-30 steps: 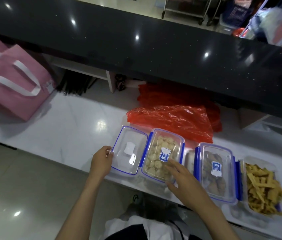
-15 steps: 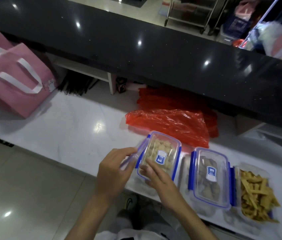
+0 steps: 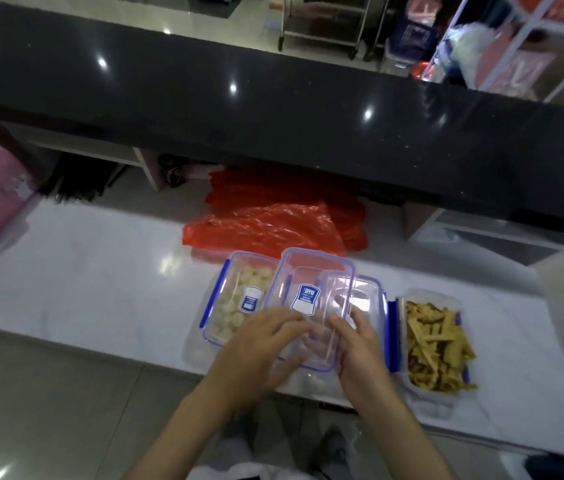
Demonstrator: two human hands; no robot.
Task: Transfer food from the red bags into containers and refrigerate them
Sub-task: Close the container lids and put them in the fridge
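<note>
Both hands held a clear lid (image 3: 311, 303) over the middle container: the left hand (image 3: 259, 351) and right hand (image 3: 360, 355) had fingers clamped on its near end. Left of it sat a lidded container (image 3: 235, 299) of pale pieces, right an open one of yellow strips (image 3: 433, 344). Behind them on the table (image 3: 93, 271) lay red bags (image 3: 266, 226).

Head cam, looks down, close to counter (image 3: 100, 271).
</note>
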